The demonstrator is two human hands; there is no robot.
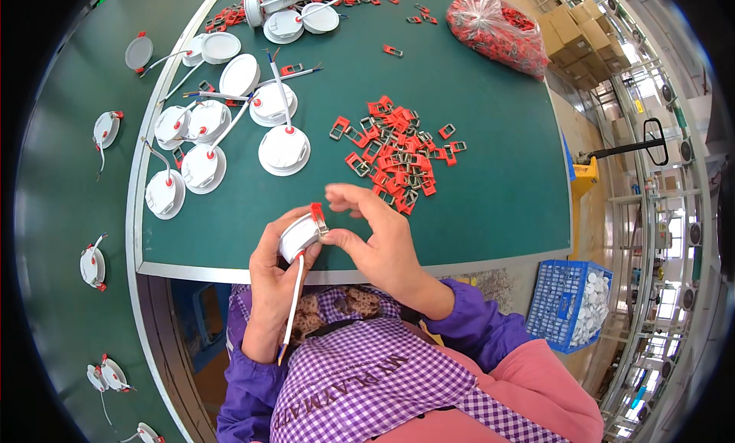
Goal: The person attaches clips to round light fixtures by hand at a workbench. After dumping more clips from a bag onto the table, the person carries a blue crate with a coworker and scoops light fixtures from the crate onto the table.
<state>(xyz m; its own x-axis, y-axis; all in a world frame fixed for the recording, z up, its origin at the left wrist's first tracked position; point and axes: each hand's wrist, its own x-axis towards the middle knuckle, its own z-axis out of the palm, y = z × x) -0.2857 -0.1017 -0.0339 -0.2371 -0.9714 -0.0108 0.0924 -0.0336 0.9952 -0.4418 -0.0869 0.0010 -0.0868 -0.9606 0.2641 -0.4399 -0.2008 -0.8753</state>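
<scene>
Lamp [297, 238] at the 6 o'clock edge of the counter [498, 205], my left hand [268, 282] clasping its rim; my right hand [387, 242] has fingers spread, thumb touching the red clip [317, 215] at the lamp's 2 o'clock. I judge it light, stiff, slick: grip the rim, not the cable [295, 305].

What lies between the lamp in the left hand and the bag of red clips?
In the head view, the fingers of the right hand come first, then the loose clip pile, then bare green table up to the bag.
</scene>
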